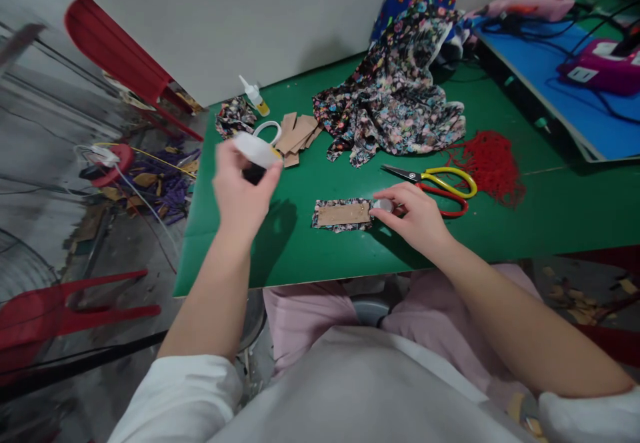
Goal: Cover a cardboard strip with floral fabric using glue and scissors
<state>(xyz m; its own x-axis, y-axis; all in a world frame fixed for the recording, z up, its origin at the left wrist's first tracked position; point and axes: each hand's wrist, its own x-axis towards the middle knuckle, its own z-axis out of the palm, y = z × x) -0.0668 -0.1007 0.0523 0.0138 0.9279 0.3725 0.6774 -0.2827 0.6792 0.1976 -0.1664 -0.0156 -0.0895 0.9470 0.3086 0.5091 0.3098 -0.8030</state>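
My left hand (243, 193) is raised over the left part of the green table (320, 263). Its fingers are closed round a white curved object (257, 149) with a yellow edge, too blurred to name. My right hand (415, 213) pinches a small round whitish piece, like a cap or disc (384, 205), at the right end of a brown cardboard strip (345, 214). That strip lies flat on a slightly larger piece of dark floral fabric (337, 228). Scissors (430, 181) with yellow and red handles lie open just beyond my right hand.
Behind lie cardboard pieces (299, 133), a white ring (270, 127), a small nozzle bottle (256, 98) and a floral scrap (234, 116). Crumpled floral cloth (395, 103) fills the back. Red threads (493, 166), a blue board (580, 109) and a pink glue gun (530, 7) are right.
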